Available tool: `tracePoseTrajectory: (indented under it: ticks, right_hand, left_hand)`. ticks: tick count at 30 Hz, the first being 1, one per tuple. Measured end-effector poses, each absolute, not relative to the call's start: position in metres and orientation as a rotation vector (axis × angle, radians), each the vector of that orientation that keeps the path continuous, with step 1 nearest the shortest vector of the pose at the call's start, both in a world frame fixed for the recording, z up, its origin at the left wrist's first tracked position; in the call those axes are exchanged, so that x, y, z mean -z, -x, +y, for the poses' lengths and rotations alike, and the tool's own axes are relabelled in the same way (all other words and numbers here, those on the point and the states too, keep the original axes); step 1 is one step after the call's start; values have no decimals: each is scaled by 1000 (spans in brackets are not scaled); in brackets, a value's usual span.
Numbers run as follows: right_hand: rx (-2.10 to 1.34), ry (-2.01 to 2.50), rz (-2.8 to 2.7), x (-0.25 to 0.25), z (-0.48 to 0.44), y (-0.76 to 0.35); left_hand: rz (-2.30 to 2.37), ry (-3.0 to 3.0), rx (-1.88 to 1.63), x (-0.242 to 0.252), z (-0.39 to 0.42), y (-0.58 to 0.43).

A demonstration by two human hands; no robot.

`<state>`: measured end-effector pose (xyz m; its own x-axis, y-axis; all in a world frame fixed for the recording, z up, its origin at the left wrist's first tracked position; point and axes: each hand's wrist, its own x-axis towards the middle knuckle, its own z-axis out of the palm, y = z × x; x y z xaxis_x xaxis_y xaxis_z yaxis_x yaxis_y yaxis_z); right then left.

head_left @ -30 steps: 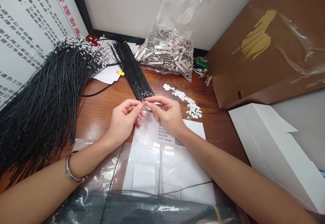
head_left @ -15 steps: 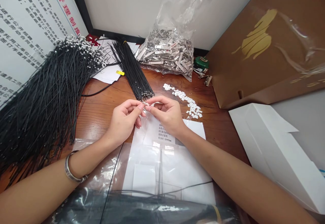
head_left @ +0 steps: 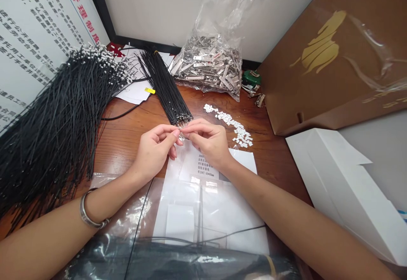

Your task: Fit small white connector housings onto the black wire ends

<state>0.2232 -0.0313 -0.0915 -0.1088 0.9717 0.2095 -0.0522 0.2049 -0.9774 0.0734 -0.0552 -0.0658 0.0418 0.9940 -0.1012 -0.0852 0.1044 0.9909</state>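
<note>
My left hand (head_left: 156,147) and my right hand (head_left: 208,141) meet fingertip to fingertip over the middle of the wooden table (head_left: 127,131). Both pinch a tiny part between them, too small to make out, just at the near end of a tied bundle of thin black wires (head_left: 165,87). A scatter of small white plastic connectors (head_left: 233,125) lies to the right of my right hand. Under my wrists sits a clear plastic bag with a white label (head_left: 203,167). My left wrist wears a silver bracelet (head_left: 85,212).
A big fan of black wires with white tips (head_left: 57,119) covers the left side. A clear bag of metal clips (head_left: 208,64) stands at the back. A brown paper bag (head_left: 333,55) and a white bag (head_left: 343,191) crowd the right. Dark plastic-wrapped material (head_left: 178,261) lies at the near edge.
My right hand's fingers have closed in a little toward my left fingertips. Nothing else has visibly moved.
</note>
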Motion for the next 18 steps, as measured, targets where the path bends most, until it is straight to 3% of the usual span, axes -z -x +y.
tracePoseTrajectory:
  ticks: [10, 18]
  right_hand:
    - [-656, 1173, -1684, 91, -41, -219]
    - [-585, 1114, -2199, 90, -44, -219]
  left_hand:
    - [1075, -827, -1280, 69, -53, -73]
    - [1007, -753, -1317, 68, -51, -72]
